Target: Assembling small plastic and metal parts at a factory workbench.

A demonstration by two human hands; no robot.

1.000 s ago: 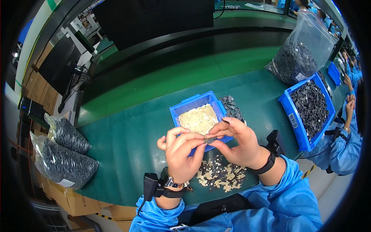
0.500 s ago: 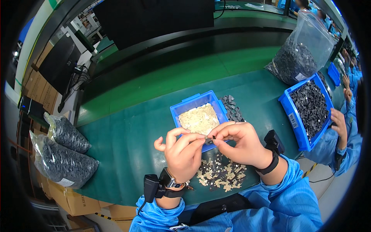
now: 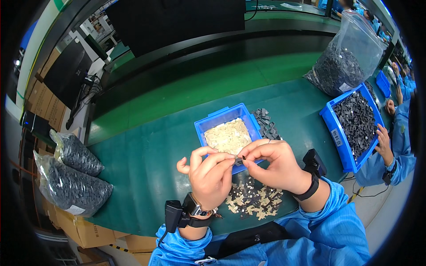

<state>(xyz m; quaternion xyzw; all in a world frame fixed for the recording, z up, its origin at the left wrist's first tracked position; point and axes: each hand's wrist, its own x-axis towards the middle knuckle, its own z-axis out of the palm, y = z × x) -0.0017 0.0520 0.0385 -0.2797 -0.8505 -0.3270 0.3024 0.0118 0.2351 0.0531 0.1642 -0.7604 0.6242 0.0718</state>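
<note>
My left hand pinches a small dark grey plastic piece between thumb and forefinger, just over the near rim of a blue bin. Against it, the fingertips of my right hand are closed on a tiny black piece. The fingers partly cover both pieces, so their exact shape is hard to make out. Cream-coloured flat pieces fill the bin. Below my hands, a loose pile of small cream and black pieces lies on the green mat. Dark grey pieces are heaped at the bin's right side.
On the right stand a blue tray of black pieces and a large clear bag of dark parts. A co-worker's hand is at that tray's right edge. Two filled bags sit at the left mat edge, near a monitor.
My hands stay almost in place, fingertips still together. At the right, the co-worker's hand has shifted slightly left and down along the tray's edge.
</note>
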